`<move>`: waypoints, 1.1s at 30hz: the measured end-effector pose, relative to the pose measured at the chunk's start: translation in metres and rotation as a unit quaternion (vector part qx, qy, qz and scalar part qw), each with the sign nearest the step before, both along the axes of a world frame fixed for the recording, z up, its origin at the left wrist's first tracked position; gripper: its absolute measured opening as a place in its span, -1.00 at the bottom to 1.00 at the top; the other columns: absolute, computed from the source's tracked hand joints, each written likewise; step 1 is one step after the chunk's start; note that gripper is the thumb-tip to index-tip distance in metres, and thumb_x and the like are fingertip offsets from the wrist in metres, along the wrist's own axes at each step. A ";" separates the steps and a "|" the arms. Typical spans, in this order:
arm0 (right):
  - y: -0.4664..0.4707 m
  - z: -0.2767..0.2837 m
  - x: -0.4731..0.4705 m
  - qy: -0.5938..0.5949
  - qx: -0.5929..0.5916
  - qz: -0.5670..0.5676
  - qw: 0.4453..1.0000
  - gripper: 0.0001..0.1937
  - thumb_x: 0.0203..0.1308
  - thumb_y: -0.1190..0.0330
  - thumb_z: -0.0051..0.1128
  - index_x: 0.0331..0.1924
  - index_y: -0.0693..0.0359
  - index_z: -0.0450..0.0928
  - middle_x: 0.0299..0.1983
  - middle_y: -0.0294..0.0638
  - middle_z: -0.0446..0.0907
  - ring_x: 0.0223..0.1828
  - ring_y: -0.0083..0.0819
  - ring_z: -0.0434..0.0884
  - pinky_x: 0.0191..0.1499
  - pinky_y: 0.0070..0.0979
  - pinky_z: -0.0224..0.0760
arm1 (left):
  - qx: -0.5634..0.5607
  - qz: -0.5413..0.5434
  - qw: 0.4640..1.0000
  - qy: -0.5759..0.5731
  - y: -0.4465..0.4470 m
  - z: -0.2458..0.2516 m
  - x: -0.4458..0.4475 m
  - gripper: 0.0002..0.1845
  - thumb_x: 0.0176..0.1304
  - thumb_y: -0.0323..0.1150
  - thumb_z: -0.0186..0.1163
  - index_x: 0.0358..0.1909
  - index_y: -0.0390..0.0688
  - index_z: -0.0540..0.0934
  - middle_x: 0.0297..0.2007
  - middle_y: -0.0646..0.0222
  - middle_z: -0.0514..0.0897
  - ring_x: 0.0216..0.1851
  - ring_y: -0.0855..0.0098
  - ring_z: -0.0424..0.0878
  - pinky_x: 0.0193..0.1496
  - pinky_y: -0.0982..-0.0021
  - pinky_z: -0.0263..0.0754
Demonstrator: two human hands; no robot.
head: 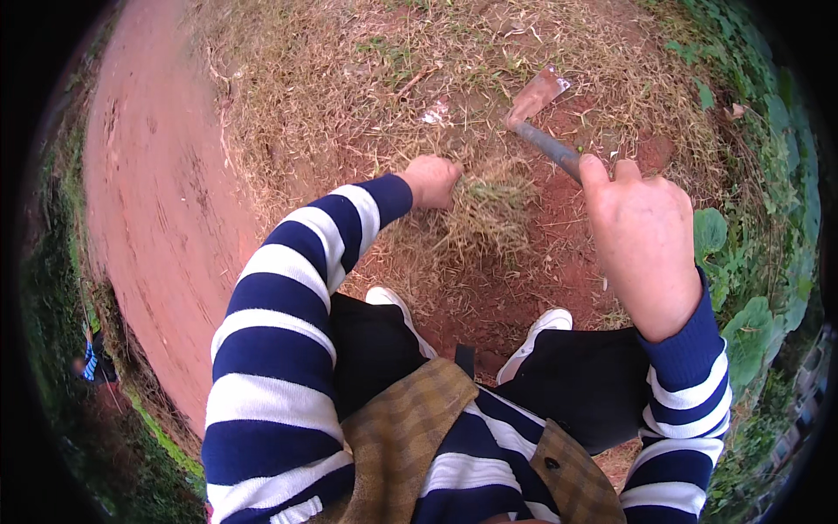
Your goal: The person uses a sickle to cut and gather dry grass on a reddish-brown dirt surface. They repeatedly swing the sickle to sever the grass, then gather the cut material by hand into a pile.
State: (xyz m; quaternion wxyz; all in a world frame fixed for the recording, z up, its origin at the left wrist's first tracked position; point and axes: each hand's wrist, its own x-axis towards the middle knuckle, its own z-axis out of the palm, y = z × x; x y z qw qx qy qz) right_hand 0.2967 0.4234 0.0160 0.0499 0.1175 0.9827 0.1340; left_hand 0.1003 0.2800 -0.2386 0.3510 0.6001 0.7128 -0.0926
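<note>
My left hand (pixel 433 181) is closed on a clump of cut grass (pixel 494 206), part dry and part green, held just over the reddish soil. In my right hand (pixel 635 223) is the grey handle of a small hoe (pixel 546 145). The hoe's flat blade (pixel 538 95), smeared with red soil, lies on the ground ahead, beyond the clump. Dry grass (pixel 314 85) covers much of the ground before me, with bare red soil (pixel 563 242) between the clump and my right hand.
A red dirt road (pixel 157 196) runs along the left. Broad-leaved green plants (pixel 746 334) line the right side. My white shoes (pixel 393 304) are planted apart below my hands. Another person (pixel 90 360) is far off at the left, beyond the road. A small stick (pixel 416 82) lies in the grass ahead.
</note>
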 end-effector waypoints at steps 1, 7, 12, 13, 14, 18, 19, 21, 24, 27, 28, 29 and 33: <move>-0.001 0.000 0.001 0.003 0.004 0.003 1.000 -0.97 0.08 0.46 0.10 -0.42 0.13 0.48 -0.59 -0.21 0.54 -0.58 -0.33 0.66 -0.54 -0.42 0.51 | 0.052 0.008 0.998 0.031 0.008 -0.002 -0.019 -0.55 -0.09 -0.20 0.32 -0.14 -0.22 0.56 -0.24 0.09 0.70 -0.13 0.09 0.67 -0.06 0.18 0.57; 0.000 0.000 -0.001 0.005 -0.007 -0.007 1.000 -0.98 0.09 0.46 0.09 -0.40 0.14 0.48 -0.58 -0.21 0.54 -0.59 -0.32 0.66 -0.55 -0.43 0.51 | -0.014 0.083 0.994 0.072 0.031 -0.018 -0.103 -0.51 -0.04 -0.16 0.22 -0.12 -0.30 0.65 -0.01 -0.07 0.62 0.15 0.08 0.52 0.22 0.22 0.42; 0.001 0.002 -0.006 0.015 -0.007 -0.015 1.000 -0.97 0.07 0.46 0.10 -0.41 0.16 0.48 -0.60 -0.19 0.55 -0.58 -0.30 0.67 -0.55 -0.43 0.51 | -0.062 0.137 0.974 0.168 0.009 -0.012 -0.141 -0.51 0.02 -0.18 0.19 -0.06 -0.30 0.65 0.14 -0.16 0.50 0.22 -0.03 0.45 0.25 0.19 0.41; 0.000 0.002 -0.008 0.015 -0.011 -0.015 1.000 -0.97 0.07 0.46 0.10 -0.42 0.16 0.48 -0.61 -0.19 0.55 -0.57 -0.29 0.67 -0.54 -0.43 0.51 | -0.066 0.192 0.962 0.181 0.002 -0.009 -0.146 -0.53 0.04 -0.20 0.18 -0.05 -0.31 0.65 0.11 -0.15 0.53 0.17 -0.03 0.51 0.20 0.20 0.46; -0.001 0.003 -0.009 0.013 -0.009 -0.017 1.000 -0.97 0.06 0.46 0.10 -0.42 0.16 0.48 -0.61 -0.19 0.55 -0.57 -0.29 0.67 -0.54 -0.43 0.51 | -0.069 0.191 0.966 0.162 -0.002 -0.007 -0.147 -0.54 0.05 -0.21 0.16 -0.06 -0.31 0.65 0.07 -0.14 0.57 0.12 -0.02 0.55 0.17 0.19 0.48; -0.004 0.005 -0.016 0.015 -0.002 -0.010 1.000 -0.97 0.05 0.46 0.11 -0.43 0.16 0.49 -0.61 -0.19 0.56 -0.56 -0.30 0.67 -0.54 -0.43 0.51 | -0.079 0.205 0.966 0.134 -0.016 -0.003 -0.139 -0.56 0.07 -0.21 0.12 -0.11 -0.31 0.66 -0.09 -0.08 0.66 0.01 0.01 0.63 0.10 0.18 0.53; -0.004 0.005 -0.017 0.014 0.000 -0.008 1.000 -0.97 0.05 0.46 0.11 -0.43 0.16 0.49 -0.61 -0.19 0.56 -0.56 -0.30 0.67 -0.54 -0.43 0.51 | -0.073 0.217 0.964 0.135 -0.017 -0.004 -0.133 -0.56 0.07 -0.21 0.11 -0.12 -0.31 0.67 -0.12 -0.06 0.68 0.00 0.02 0.64 0.10 0.18 0.53; -0.004 0.005 -0.018 0.016 0.001 -0.001 1.000 -0.98 0.05 0.46 0.11 -0.43 0.16 0.49 -0.61 -0.20 0.56 -0.56 -0.31 0.67 -0.54 -0.43 0.50 | -0.072 0.224 0.964 0.127 -0.020 -0.008 -0.116 -0.57 0.06 -0.17 0.12 -0.17 -0.30 0.69 -0.12 -0.04 0.69 0.00 0.04 0.64 0.10 0.22 0.53; -0.006 0.004 -0.018 0.020 0.008 0.004 1.000 -0.98 0.05 0.46 0.11 -0.43 0.15 0.50 -0.61 -0.21 0.57 -0.56 -0.32 0.67 -0.54 -0.44 0.50 | -0.090 0.183 0.975 0.087 -0.019 -0.008 -0.090 -0.52 0.04 -0.04 0.21 -0.26 -0.30 0.71 -0.20 -0.02 0.71 -0.08 0.07 0.67 0.05 0.25 0.55; -0.011 0.002 -0.017 0.018 0.016 0.007 1.000 -0.99 0.06 0.45 0.10 -0.42 0.15 0.51 -0.61 -0.21 0.57 -0.55 -0.34 0.67 -0.52 -0.46 0.51 | -0.137 0.206 0.969 -0.017 -0.016 0.004 -0.049 -0.42 -0.02 0.12 0.27 -0.31 -0.28 0.72 -0.26 0.03 0.72 -0.19 0.11 0.69 -0.04 0.26 0.57; -0.013 0.001 -0.017 0.031 0.026 0.011 0.999 -0.99 0.06 0.45 0.10 -0.41 0.14 0.51 -0.60 -0.22 0.57 -0.55 -0.35 0.67 -0.51 -0.47 0.51 | -0.144 0.136 0.979 -0.050 -0.016 0.007 -0.020 -0.43 -0.01 0.12 0.27 -0.34 -0.28 0.72 -0.29 0.05 0.73 -0.22 0.13 0.70 -0.08 0.25 0.58; -0.013 0.002 -0.016 0.018 0.014 0.013 1.000 -0.98 0.05 0.45 0.11 -0.40 0.15 0.51 -0.61 -0.21 0.57 -0.54 -0.34 0.67 -0.50 -0.46 0.52 | -0.106 0.091 0.985 -0.104 -0.024 0.012 0.013 -0.63 -0.01 -0.11 0.28 -0.53 -0.29 0.65 -0.46 0.05 0.68 -0.44 0.21 0.67 -0.29 0.21 0.61; 0.002 0.007 -0.006 0.020 -0.038 0.032 0.999 -0.91 0.01 0.50 0.15 -0.37 0.15 0.52 -0.61 -0.18 0.55 -0.53 -0.31 0.66 -0.47 -0.41 0.51 | -0.084 -0.110 0.974 -0.179 -0.031 0.021 0.098 -0.48 -0.08 -0.11 0.37 -0.14 -0.27 0.58 -0.30 0.00 0.69 -0.17 0.01 0.67 -0.08 0.13 0.56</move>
